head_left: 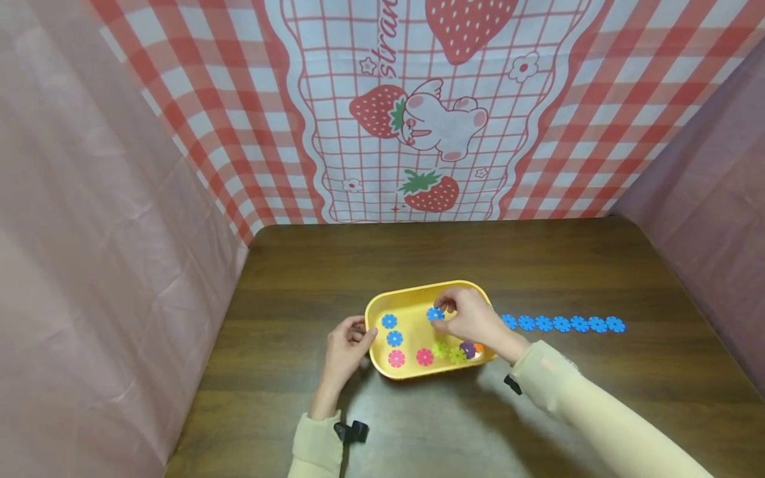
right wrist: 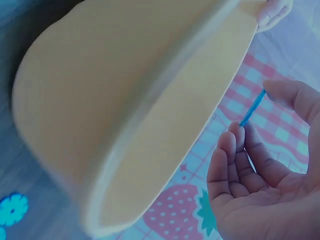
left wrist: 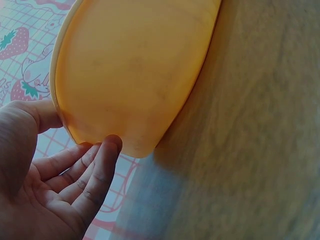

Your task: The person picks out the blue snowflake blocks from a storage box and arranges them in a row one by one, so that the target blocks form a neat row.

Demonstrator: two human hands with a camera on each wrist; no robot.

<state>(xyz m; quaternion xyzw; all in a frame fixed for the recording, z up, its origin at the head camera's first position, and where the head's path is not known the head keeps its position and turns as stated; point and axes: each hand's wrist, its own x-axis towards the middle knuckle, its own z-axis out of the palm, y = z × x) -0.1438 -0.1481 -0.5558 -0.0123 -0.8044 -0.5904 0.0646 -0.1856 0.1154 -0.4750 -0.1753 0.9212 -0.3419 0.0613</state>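
Observation:
A yellow plastic basin (head_left: pixel 412 334) stands on the table. My left hand (head_left: pixel 346 348) grips its left end, the thumb at the rim and the fingers against the outer wall, as the left wrist view also shows. Over the basin, my right hand (head_left: pixel 469 318) pinches a blue snowflake disc (right wrist: pixel 253 107) between thumb and fingertips; the right wrist view has that disc edge-on. Inside lie two blue discs (head_left: pixel 391 330), two pink discs (head_left: pixel 424 357), and yellow-green discs (head_left: pixel 449 352). A purple disc (head_left: pixel 467 350) and an orange disc (head_left: pixel 479 348) are at the right end.
To the basin's right, several blue discs (head_left: pixel 561 324) run in a straight row on the brown wooden table (head_left: pixel 442 249); my right forearm passes just below its left end. A strawberry-print cloth (head_left: pixel 418 179) hangs behind, and pink curtains (head_left: pixel 119 232) border the sides.

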